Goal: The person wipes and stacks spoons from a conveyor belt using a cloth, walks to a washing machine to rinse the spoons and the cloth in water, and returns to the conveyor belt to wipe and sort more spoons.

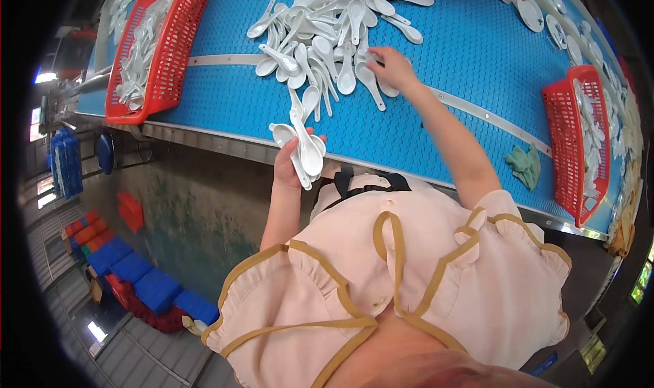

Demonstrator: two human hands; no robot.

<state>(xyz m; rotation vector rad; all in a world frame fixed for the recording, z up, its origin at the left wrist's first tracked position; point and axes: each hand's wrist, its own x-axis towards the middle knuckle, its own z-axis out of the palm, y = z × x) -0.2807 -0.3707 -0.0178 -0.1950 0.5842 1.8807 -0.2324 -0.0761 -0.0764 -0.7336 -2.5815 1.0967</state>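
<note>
- Head view: your left hand [287, 163] is closed around a bunch of white spoons [302, 146], bowls nested and handles up, held at the near edge of the blue belt [470, 40]; stacking them that way likely keeps the bunch compact.
- Your right hand [391, 68] reaches into the loose spoon pile [327, 27], fingers curled on one spoon, though the grip is hard to make out.
- Red baskets [160, 54] of spoons flank you within arm's reach.
- No readable writing or brand shows.
</note>
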